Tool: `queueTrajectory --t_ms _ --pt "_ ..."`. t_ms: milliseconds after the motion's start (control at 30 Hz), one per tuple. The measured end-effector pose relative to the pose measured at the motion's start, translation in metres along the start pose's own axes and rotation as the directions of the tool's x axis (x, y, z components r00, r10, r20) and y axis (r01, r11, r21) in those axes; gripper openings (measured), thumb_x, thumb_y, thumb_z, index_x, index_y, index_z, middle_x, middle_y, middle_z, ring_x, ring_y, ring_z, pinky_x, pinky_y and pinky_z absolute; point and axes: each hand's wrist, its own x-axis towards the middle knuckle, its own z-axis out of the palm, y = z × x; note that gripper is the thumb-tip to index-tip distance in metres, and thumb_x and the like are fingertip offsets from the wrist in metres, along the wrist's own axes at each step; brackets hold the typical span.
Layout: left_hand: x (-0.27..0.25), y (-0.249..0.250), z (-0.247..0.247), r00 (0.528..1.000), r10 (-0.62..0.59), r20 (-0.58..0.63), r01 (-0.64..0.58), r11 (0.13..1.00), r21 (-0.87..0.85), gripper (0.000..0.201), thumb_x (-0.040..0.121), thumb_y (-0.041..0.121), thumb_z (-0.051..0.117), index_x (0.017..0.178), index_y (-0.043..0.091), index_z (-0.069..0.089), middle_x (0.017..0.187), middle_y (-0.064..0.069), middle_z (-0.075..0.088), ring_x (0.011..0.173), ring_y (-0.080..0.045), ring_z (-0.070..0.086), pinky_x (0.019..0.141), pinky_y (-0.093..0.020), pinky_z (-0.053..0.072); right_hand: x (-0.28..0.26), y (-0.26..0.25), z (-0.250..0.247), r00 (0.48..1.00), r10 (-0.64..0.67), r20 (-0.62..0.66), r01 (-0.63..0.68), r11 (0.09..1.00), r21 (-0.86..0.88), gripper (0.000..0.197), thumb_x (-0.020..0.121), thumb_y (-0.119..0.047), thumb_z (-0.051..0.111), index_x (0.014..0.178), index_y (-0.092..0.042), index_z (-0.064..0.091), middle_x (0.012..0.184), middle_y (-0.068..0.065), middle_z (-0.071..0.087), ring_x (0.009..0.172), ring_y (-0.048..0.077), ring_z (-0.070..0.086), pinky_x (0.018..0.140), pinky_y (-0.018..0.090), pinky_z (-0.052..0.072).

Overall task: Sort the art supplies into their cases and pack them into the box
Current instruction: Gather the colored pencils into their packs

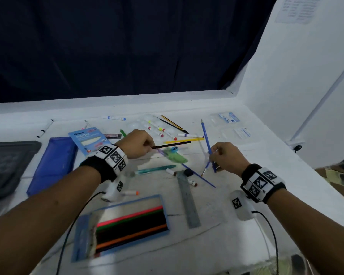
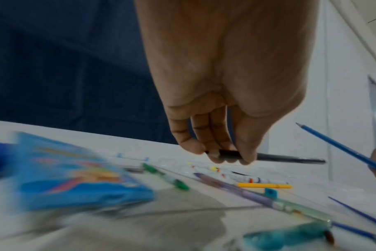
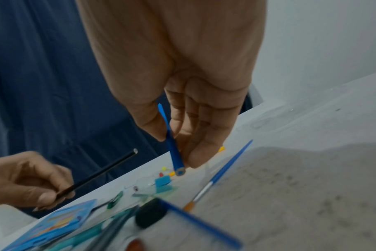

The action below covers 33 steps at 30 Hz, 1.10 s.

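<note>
My left hand [image 1: 137, 143] pinches a black pencil [image 1: 171, 145] above the middle of the table, its shaft pointing right; the left wrist view shows the fingertips [image 2: 221, 156] closed round the black pencil [image 2: 290, 158]. My right hand [image 1: 226, 155] holds a blue pencil [image 1: 207, 141] nearly upright, tip up, and the right wrist view shows thumb and fingers on the blue pencil [image 3: 174, 152]. An open pencil tin [image 1: 127, 225] with several coloured pencils lies near the front edge. A blue zip pouch [image 1: 54, 165] lies at the left.
Loose markers [image 1: 167, 132], a yellow pencil [image 1: 185, 140], a teal pen [image 1: 155, 169], thin blue brushes [image 1: 199, 175], a metal ruler [image 1: 188, 201], a black eraser [image 1: 188, 172], a blue sharpener [image 1: 174, 149] and a neon pencil box [image 1: 87, 139] are scattered. A dark tray [image 1: 6, 165] sits far left.
</note>
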Motion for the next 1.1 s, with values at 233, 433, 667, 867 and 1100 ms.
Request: queueTrajectory --t_ms 233,433,667,867,1100 --pt "-0.111 -0.048 -0.004 0.998 -0.042 0.052 0.049 0.988 -0.149 0.021 0.086 0.003 0.065 0.099 0.014 0.077 0.081 0.006 0.071 0.071 0.004 0.062 0.059 -0.006 0.043 -0.035 -0.032 0.045 0.986 -0.16 0.046 0.162 0.986 -0.04 0.014 0.085 -0.008 0.063 0.073 -0.013 0.059 0.073 0.011 0.065 0.065 0.029 0.069 0.058 0.042 0.061" --pt "-0.183 -0.067 0.011 0.989 -0.126 0.074 0.136 0.98 -0.143 0.022 0.083 0.004 0.065 0.096 0.017 0.078 0.076 0.008 0.065 0.067 0.01 0.058 0.058 -0.002 0.037 -0.058 -0.05 0.079 0.977 -0.196 0.083 0.202 0.977 -0.063 0.023 0.085 -0.007 0.063 0.065 -0.013 0.053 0.069 0.009 0.06 0.059 0.023 0.062 0.057 0.041 0.06" --pt "-0.191 -0.046 0.016 0.995 -0.082 0.056 0.085 0.994 -0.064 0.023 0.084 0.009 0.064 0.101 0.018 0.077 0.091 0.001 0.071 0.073 -0.003 0.055 0.053 0.001 0.034 -0.077 -0.061 0.104 0.964 -0.244 0.103 0.256 0.958 -0.126 0.013 0.083 -0.006 0.061 0.072 -0.01 0.063 0.066 -0.001 0.06 0.063 0.017 0.057 0.064 0.035 0.054" --pt "-0.173 -0.025 0.02 0.992 -0.016 0.125 0.023 0.998 -0.052 0.022 0.082 0.006 0.06 0.091 0.015 0.078 0.085 0.001 0.075 0.068 -0.006 0.062 0.059 -0.01 0.043 -0.081 -0.061 0.101 0.972 -0.218 0.09 0.23 0.959 -0.164 0.011 0.082 -0.009 0.067 0.073 -0.014 0.065 0.075 0.004 0.067 0.068 0.017 0.061 0.068 0.03 0.05" --pt "-0.177 -0.031 0.031 0.986 -0.014 0.163 0.011 1.0 0.02 0.018 0.078 0.028 0.077 0.095 0.022 0.076 0.079 0.006 0.063 0.074 -0.008 0.056 0.071 -0.026 0.05 -0.09 -0.061 0.109 0.974 -0.204 0.099 0.218 0.962 -0.162 0.003 0.083 -0.01 0.068 0.084 -0.007 0.07 0.076 -0.005 0.064 0.069 0.01 0.058 0.073 0.028 0.048"
